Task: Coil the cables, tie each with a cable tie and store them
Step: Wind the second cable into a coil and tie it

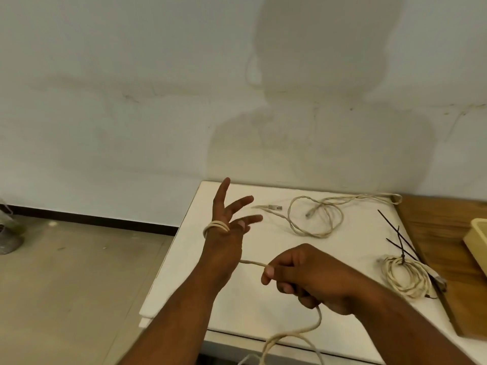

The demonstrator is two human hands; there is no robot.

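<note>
My left hand (226, 233) is raised over the white table (355, 238), fingers spread, with a cream cable (217, 226) wound in a few turns around its palm. The cable runs across to my right hand (303, 277), which is closed on it, then hangs down off the table's front edge (297, 333). A second cream cable (313, 217) lies loose at the back of the table, its plug (271, 207) showing. A coiled cable (405, 277) bound with a black tie lies at the right. Loose black cable ties (395, 230) lie beside it.
A brown wooden surface (442, 233) adjoins the table on the right, with a cream-coloured tray (477, 238) at the frame's edge. A white wall stands behind. The floor lies to the left, with a metal object (8, 233) at the far left.
</note>
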